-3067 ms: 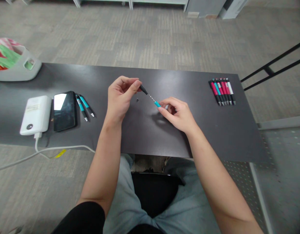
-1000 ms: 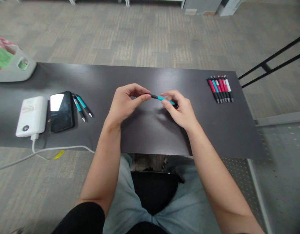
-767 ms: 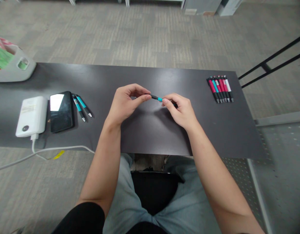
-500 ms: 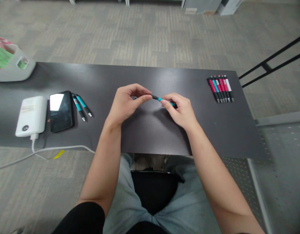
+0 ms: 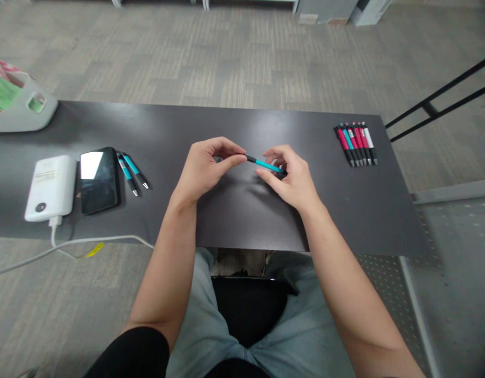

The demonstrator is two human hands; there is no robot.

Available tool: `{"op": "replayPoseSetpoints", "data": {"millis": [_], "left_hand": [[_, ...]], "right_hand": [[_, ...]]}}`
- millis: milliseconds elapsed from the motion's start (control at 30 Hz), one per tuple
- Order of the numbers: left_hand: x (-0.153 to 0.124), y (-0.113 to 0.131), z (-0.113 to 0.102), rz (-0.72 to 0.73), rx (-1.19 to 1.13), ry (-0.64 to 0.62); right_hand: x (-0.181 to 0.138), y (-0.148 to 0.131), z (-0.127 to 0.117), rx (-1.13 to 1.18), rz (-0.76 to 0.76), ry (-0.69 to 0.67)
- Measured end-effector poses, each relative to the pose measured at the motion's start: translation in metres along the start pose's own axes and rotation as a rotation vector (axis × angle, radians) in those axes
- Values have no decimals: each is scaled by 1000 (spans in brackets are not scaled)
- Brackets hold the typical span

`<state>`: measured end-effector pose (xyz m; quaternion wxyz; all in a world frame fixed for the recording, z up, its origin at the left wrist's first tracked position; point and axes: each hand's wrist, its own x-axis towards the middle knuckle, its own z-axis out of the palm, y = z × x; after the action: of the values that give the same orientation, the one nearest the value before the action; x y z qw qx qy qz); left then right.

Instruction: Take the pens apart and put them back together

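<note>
A teal pen with black ends (image 5: pixel 269 166) is held above the dark table (image 5: pixel 242 220). My left hand (image 5: pixel 211 167) pinches its black left end between thumb and fingertips. Around the pen's right part, my right hand (image 5: pixel 290 176) has its thumb and fingers spread apart, leaving the teal barrel visible between them. The pen's right tip lies close to the right palm; whether it touches cannot be seen.
Two teal pens (image 5: pixel 133 173) lie beside a black phone (image 5: pixel 99 180) on the left, with a white power bank (image 5: pixel 50 188) and its cable. Several pens (image 5: pixel 356 144) in pink, teal and white are lined up at right. A white basket (image 5: pixel 41 107) stands far left.
My right hand's thumb and fingers have parted from the teal pen's barrel, which now shows more fully. My left hand keeps its pinch in nearly the same place.
</note>
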<state>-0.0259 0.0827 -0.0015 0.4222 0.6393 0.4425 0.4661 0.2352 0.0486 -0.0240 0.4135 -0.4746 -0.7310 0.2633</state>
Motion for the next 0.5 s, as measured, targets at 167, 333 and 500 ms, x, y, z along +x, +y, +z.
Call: {"op": "replayPoseSetpoints", "data": {"millis": [167, 333, 500], "left_hand": [[0, 0, 0, 17, 5, 0], [0, -1, 0, 32, 12, -4], [0, 0, 0, 24, 5, 0]], "right_hand": [[1, -1, 1, 12, 20, -34], [1, 0, 4, 18, -11, -33], [0, 3, 4, -10, -16, -19]]}}
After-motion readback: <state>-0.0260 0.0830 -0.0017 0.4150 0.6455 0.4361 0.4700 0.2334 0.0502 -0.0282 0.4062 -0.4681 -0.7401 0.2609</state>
